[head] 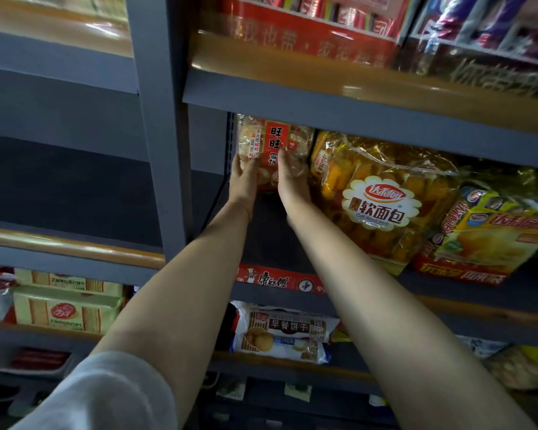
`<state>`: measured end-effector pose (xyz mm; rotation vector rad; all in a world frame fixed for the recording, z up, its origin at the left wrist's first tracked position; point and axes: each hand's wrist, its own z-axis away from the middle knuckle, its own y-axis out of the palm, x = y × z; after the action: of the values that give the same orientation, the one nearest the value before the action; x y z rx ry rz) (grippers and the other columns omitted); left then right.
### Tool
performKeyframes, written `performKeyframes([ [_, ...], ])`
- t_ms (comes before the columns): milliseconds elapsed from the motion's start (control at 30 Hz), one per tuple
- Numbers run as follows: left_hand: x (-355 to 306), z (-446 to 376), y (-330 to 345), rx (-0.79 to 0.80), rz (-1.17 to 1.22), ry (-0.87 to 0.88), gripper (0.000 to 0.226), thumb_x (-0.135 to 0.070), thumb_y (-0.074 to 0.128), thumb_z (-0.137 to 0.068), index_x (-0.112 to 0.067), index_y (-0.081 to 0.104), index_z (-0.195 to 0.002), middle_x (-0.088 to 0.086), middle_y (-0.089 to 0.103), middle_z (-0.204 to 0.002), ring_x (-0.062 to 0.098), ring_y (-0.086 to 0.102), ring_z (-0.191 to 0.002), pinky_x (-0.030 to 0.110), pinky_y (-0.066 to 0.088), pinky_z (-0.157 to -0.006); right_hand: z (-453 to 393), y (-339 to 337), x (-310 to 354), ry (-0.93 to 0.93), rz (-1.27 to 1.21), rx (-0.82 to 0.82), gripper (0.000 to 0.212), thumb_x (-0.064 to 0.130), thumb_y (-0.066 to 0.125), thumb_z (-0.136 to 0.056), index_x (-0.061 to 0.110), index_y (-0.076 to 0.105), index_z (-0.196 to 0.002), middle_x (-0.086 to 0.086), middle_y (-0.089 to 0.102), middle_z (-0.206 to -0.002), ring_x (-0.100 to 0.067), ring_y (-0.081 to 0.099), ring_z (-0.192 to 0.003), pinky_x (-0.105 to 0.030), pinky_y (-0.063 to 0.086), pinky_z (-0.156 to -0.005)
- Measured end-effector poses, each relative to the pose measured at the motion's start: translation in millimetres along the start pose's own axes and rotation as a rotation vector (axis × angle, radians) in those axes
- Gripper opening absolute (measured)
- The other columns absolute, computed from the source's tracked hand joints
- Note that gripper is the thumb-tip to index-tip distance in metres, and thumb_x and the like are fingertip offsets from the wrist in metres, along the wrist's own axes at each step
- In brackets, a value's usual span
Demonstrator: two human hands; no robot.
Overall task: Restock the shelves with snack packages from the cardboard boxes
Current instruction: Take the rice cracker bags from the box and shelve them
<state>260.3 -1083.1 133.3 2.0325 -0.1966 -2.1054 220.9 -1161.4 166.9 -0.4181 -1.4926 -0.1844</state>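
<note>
A clear rice-cracker package with a red label [272,141] stands upright at the left end of the middle shelf [280,240], against the grey upright. My left hand [244,178] holds its lower left side, fingers around the edge. My right hand [292,178] presses on its front right side with straight fingers. Both arms reach up and forward into the shelf bay. No cardboard box is in view.
Right of the package lie a large yellow soft-bread bag [376,200] and a yellow-and-red snack bag [491,231]. The shelf above carries red cartons [308,29]. Below are a white biscuit pack [283,333] and yellow cracker packs [66,305]. The left bay is dark.
</note>
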Motion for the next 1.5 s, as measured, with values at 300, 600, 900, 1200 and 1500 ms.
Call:
performKeyframes([
  [300,-25,94,-1,-0.086,-0.094,0.113,0.029,-0.034,0.049,-0.102,-0.023,0.062,-0.126,-0.001,0.067,-0.124,0.020,0.062,-0.116,0.036,0.049,-0.100,72,-36,-4,-0.151,-0.082,0.104,0.058,0.060,0.037,-0.101,0.029,0.037,-0.150,0.007,0.041,-0.151,-0.011,0.037,-0.138,-0.031,0.032,-0.109],
  [600,-4,240,-151,0.228,-0.350,0.107,0.031,-0.027,0.047,-0.106,-0.010,0.071,-0.096,0.006,0.071,-0.079,0.021,0.067,-0.074,0.030,0.054,-0.068,210,-15,-51,-0.277,-0.115,0.200,0.032,0.045,0.050,-0.092,0.019,0.062,-0.105,-0.009,0.068,-0.093,-0.027,0.068,-0.088,-0.046,0.056,-0.079],
  [900,1,281,-462,-0.079,-0.411,-0.146,0.023,-0.039,0.058,-0.099,-0.022,0.074,-0.097,0.004,0.073,-0.083,0.037,0.069,-0.085,0.054,0.054,-0.085,341,232,-89,0.044,0.227,0.587,0.022,0.039,0.054,-0.097,0.024,0.063,-0.084,-0.010,0.068,-0.083,-0.028,0.067,-0.080,-0.049,0.053,-0.082],
  [1200,-15,368,-743,-0.500,-0.295,-0.346,0.016,-0.026,0.055,-0.104,-0.021,0.068,-0.097,0.003,0.068,-0.084,0.018,0.063,-0.074,0.029,0.049,-0.068,474,490,-83,0.098,0.399,1.089,0.015,0.033,0.054,-0.101,0.020,0.062,-0.102,-0.003,0.067,-0.093,-0.009,0.065,-0.072,-0.030,0.052,-0.072],
  [1500,-23,359,-970,-0.757,-0.301,-0.418,0.014,-0.026,0.058,-0.102,-0.016,0.066,-0.109,0.003,0.069,-0.093,0.016,0.065,-0.081,0.019,0.051,-0.065,517,737,-116,0.073,0.445,1.299,0.016,0.035,0.054,-0.101,0.026,0.064,-0.110,0.002,0.067,-0.104,-0.012,0.068,-0.087,-0.025,0.051,-0.072],
])
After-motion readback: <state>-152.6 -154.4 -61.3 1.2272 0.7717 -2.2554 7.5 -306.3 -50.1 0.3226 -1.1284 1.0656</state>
